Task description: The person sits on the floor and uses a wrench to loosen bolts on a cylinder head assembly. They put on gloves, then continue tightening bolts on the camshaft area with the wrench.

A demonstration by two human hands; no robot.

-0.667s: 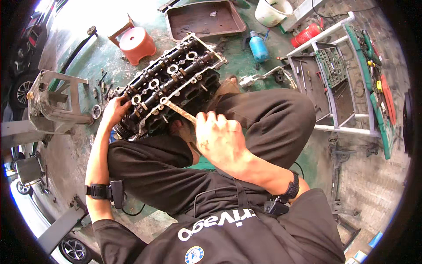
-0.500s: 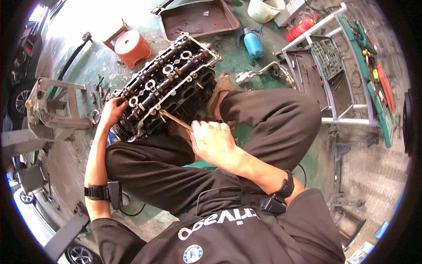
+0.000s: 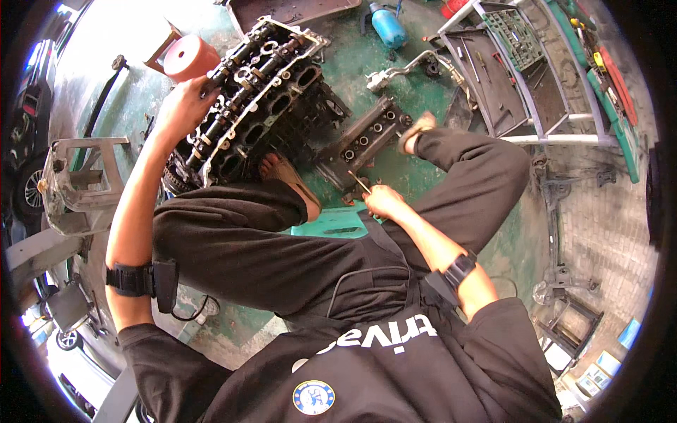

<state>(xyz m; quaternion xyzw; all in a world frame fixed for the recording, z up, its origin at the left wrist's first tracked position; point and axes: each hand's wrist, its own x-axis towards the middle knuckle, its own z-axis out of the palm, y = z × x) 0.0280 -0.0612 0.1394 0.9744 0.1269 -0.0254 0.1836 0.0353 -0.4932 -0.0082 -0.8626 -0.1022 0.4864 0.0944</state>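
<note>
The engine (image 3: 248, 106), its camshafts exposed on top, sits tilted at the left in front of my legs. My left hand (image 3: 185, 107) is closed over its left edge, beside the camshafts, fingertips partly hidden. Low between my knees, my right hand (image 3: 386, 203) grips a thin tan stick-like tool (image 3: 360, 182), whose exact kind I cannot make out. The tool's tip points at the near end of a dark engine cover (image 3: 367, 137) with a row of round holes, lying on the green floor; whether they touch is unclear.
A red stool (image 3: 189, 58) stands behind my left hand, and a brown drip tray (image 3: 300, 10) lies at the far edge. A blue bottle (image 3: 388, 27) and a metal pipe (image 3: 402, 70) are beyond the cover. At the right stands a tool cart (image 3: 522, 77).
My left hand has shifted farther along the engine's left edge. My right hand has moved away from the engine to the right with the tool. My right foot has moved right, uncovering the engine cover.
</note>
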